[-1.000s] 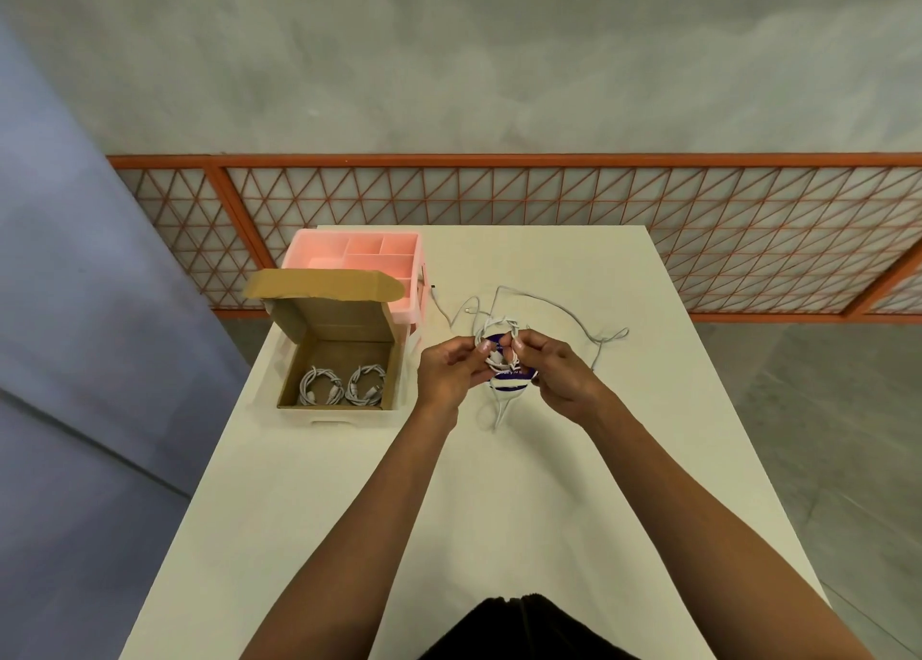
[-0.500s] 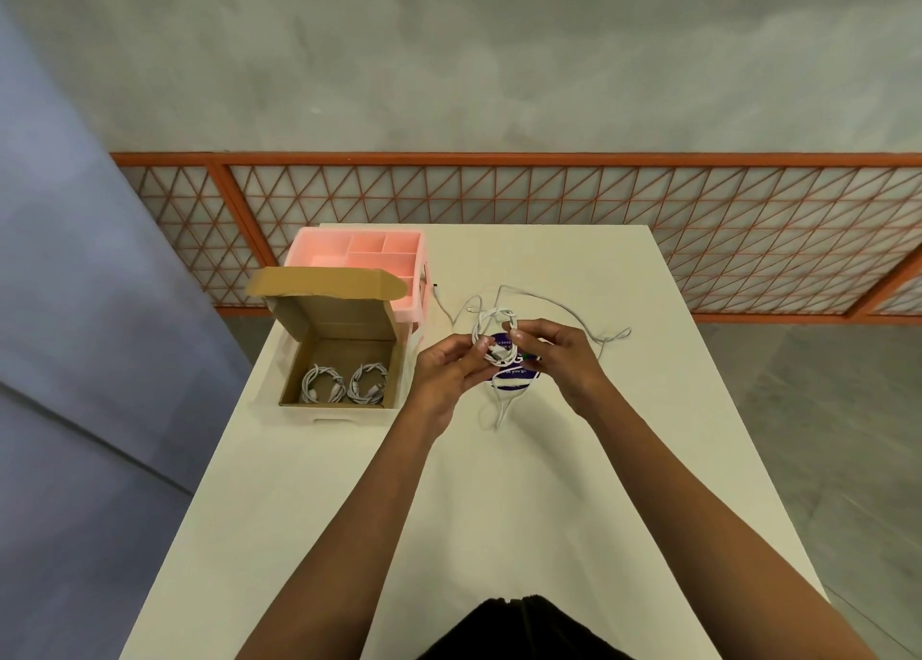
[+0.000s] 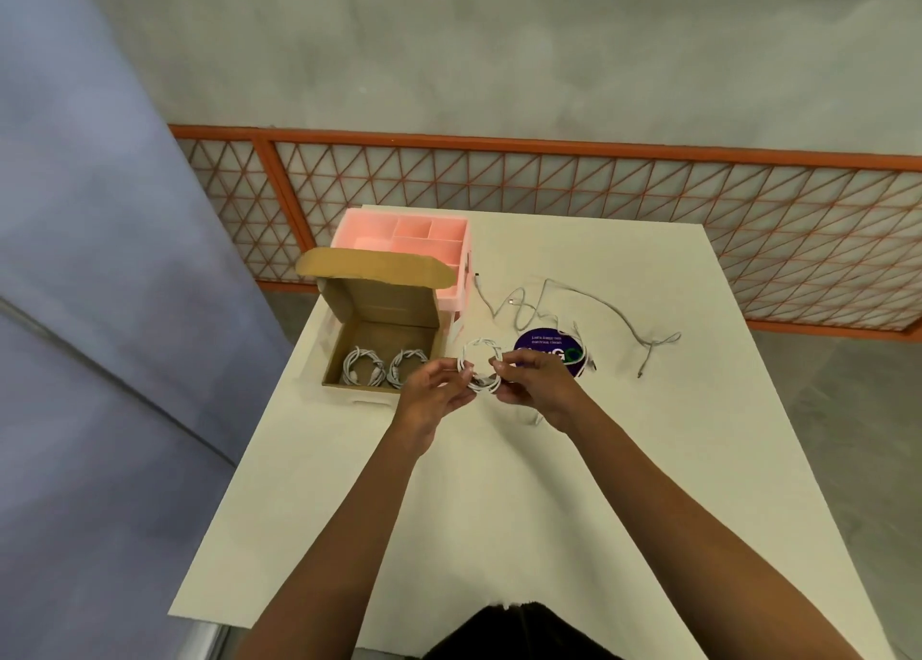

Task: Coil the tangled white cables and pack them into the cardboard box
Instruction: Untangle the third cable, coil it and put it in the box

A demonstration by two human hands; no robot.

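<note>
At frame centre, the left hand (image 3: pixel 433 391) and right hand (image 3: pixel 535 384) both pinched a coiled white cable (image 3: pixel 480 366), fingers closed on opposite sides of the loop, above the white table (image 3: pixel 499 534). The open cardboard box (image 3: pixel 380 332) sat left of centre and contained two coiled cables (image 3: pixel 384 367). Loose tangled cables (image 3: pixel 574 310) lay right of centre, beside a round purple sticker (image 3: pixel 551 355). A pink organiser (image 3: pixel 414 240) stood touching the box's far side.

— How's the light?
— Soft and even on my table (image 3: pixel 574 509); faint shadows under my arms.
— Sharp?
— Slightly soft overall; the fence (image 3: pixel 648 200) beyond the table bows.
</note>
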